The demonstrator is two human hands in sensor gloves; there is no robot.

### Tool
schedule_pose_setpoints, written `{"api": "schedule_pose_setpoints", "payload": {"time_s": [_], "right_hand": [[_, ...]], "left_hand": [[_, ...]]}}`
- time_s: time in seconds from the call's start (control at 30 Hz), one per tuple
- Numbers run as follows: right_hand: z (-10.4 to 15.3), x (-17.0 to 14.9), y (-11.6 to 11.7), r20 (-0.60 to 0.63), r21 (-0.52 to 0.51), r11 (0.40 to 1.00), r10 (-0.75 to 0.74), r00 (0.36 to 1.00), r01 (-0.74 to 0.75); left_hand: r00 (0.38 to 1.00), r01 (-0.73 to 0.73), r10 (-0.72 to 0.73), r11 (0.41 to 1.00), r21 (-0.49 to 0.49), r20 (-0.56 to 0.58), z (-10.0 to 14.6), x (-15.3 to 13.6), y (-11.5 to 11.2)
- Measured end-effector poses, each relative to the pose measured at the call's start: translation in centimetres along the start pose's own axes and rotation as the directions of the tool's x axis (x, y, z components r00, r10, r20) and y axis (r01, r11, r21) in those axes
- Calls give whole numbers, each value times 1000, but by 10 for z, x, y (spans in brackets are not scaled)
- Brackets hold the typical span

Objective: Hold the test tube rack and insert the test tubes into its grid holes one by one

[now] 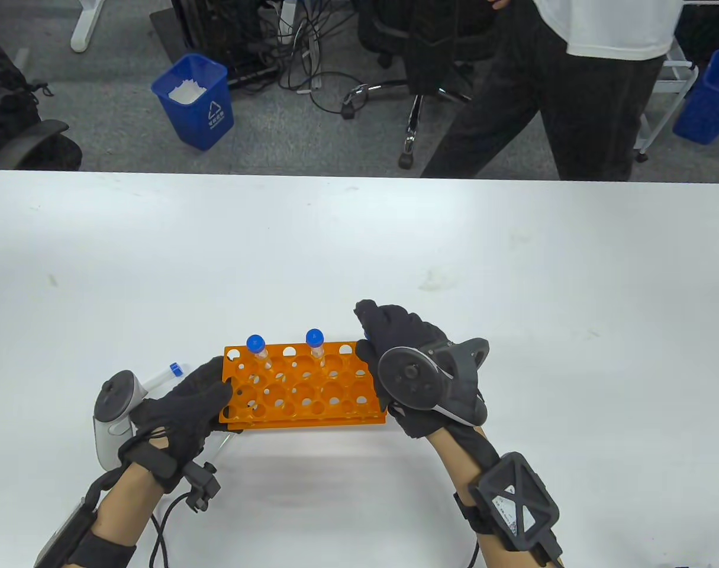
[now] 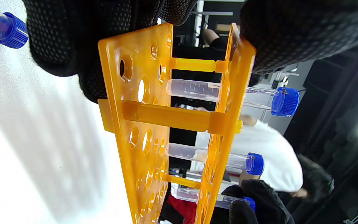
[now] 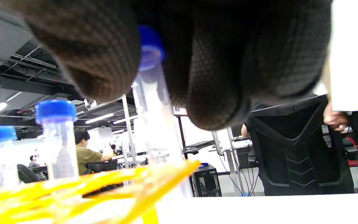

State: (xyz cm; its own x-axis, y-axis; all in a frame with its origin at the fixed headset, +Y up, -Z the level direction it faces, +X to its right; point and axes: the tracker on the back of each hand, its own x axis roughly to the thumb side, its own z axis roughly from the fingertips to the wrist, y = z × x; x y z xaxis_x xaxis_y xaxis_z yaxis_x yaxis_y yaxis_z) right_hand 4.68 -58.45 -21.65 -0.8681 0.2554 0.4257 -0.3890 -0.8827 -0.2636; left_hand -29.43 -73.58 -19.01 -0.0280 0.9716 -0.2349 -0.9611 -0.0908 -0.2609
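Note:
The orange test tube rack (image 1: 303, 387) stands on the white table near its front edge. My left hand (image 1: 208, 396) grips the rack's left end, fingers above and below it in the left wrist view (image 2: 73, 37). Two clear tubes with blue caps (image 1: 256, 346) (image 1: 315, 342) stand in the back row. My right hand (image 1: 377, 340) pinches a third tube (image 3: 154, 118) by its capped top at the rack's back right corner. In the left wrist view this tube (image 2: 210, 199) passes through the top plate. A loose tube (image 1: 164, 376) lies left of the rack.
The table's (image 1: 513, 266) far edge runs across the middle of the table view. Behind it a person in black trousers (image 1: 513, 118) stands, with a blue bin (image 1: 193, 100), chairs and cables on the floor.

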Motion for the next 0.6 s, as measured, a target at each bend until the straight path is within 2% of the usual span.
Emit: {"api": "schedule_pose_setpoints", "payload": {"time_s": [0.43,0.6], "right_hand": [[7,-4,8,2,-10,1000,1,1000,-1],[9,-4,7,-3,18,1000,9,1000,-9]], "left_hand": [[1000,-2,2,1000,8,7,0,0,0],[1000,5,-5,1000,11,8,0,0,1]]}}
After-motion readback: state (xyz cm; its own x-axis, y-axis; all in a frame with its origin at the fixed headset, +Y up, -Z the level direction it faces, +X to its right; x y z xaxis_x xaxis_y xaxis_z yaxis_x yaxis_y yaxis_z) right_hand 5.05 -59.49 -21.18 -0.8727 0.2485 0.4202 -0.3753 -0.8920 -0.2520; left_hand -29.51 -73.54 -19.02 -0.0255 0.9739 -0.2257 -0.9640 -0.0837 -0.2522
